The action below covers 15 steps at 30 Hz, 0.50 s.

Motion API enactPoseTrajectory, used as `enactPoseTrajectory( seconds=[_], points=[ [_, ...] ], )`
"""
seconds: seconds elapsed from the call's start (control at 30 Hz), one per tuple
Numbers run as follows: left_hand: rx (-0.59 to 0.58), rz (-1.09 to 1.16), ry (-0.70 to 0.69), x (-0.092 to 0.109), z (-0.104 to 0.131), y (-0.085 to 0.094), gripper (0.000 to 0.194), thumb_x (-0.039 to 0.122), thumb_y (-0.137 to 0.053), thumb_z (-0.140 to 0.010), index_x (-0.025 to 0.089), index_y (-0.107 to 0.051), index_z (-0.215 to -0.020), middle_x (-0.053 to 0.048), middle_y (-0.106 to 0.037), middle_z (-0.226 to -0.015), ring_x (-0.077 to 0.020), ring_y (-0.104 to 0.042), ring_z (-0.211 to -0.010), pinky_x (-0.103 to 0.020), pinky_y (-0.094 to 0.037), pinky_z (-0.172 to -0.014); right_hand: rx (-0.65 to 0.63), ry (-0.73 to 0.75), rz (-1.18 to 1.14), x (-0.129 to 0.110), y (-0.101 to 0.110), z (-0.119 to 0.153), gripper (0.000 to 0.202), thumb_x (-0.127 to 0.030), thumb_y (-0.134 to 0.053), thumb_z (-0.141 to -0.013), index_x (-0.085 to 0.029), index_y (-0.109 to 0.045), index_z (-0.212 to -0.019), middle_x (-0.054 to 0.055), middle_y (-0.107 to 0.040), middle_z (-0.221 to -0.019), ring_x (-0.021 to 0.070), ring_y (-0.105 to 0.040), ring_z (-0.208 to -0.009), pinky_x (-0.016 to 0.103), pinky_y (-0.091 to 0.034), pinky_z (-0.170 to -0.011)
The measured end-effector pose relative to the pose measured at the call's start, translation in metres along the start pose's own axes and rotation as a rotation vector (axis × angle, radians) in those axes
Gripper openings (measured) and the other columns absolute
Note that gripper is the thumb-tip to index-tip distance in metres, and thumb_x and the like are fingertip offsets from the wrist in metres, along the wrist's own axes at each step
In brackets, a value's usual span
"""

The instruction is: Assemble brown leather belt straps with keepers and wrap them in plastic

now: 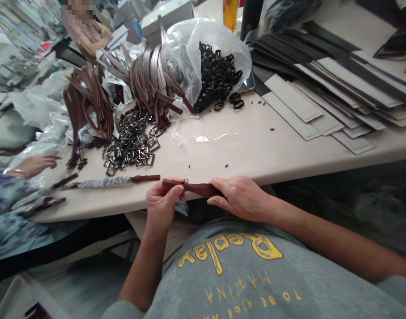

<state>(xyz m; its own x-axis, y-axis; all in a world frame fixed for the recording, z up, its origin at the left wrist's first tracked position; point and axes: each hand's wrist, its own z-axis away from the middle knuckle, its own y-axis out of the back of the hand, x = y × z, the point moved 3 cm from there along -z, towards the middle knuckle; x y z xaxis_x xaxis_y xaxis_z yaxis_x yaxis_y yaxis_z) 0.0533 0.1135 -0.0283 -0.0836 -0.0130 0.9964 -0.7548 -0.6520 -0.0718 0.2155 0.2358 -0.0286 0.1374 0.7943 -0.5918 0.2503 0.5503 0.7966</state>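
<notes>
Near the table's front edge, a brown leather strap (pixel 201 189) is stretched between my two hands. My left hand (pixel 165 195) pinches its left end, where a small metal piece shows by the fingertips. Further along the strap, my right hand (pixel 241 197) is closed round the other end, which the palm hides. Just left of my left hand, a strap wrapped in clear plastic (pixel 105 181) lies on the table. Beyond it sits a heap of dark metal buckles (pixel 133 141).
Bundles of brown straps (pixel 150 79) stand behind the buckles. A plastic bag (pixel 186 57) spills black loops (pixel 216 73). Black and grey strips (pixel 322 88) are stacked at the right. A co-worker's hand (pixel 35 165) rests at the left; another person (pixel 85 31) is farther back.
</notes>
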Motion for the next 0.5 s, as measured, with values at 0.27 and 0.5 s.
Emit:
enactPoseTrajectory(
  seconds=[0.27,0.5],
  points=[
    [-0.081,0.04,0.105,-0.013,0.009,-0.002,0.027,0.034,-0.09,-0.065,0.018,-0.08,-0.085,0.0,-0.067,-0.059,-0.0084,-0.056,-0.049,-0.018,-0.048,-0.051,-0.093,-0.021,0.003,-0.004,-0.01,0.012,0.016,-0.019,-0.067,-0.099,-0.015,-0.058,-0.087,0.001,-0.063,-0.07,0.0186,-0.057,-0.06,0.029,-0.025,-0.054],
    [-0.254,-0.006,0.111,-0.013,0.024,-0.016,0.026,0.033,-0.092,-0.062,0.02,-0.08,-0.08,-0.002,-0.07,-0.069,-0.0102,-0.058,-0.055,-0.02,-0.05,-0.053,-0.247,0.039,-0.316,-0.013,-0.013,0.01,0.006,-0.011,-0.058,-0.102,-0.012,-0.062,-0.098,0.004,-0.067,-0.082,0.0193,-0.061,-0.069,0.026,-0.034,-0.059]
  ],
)
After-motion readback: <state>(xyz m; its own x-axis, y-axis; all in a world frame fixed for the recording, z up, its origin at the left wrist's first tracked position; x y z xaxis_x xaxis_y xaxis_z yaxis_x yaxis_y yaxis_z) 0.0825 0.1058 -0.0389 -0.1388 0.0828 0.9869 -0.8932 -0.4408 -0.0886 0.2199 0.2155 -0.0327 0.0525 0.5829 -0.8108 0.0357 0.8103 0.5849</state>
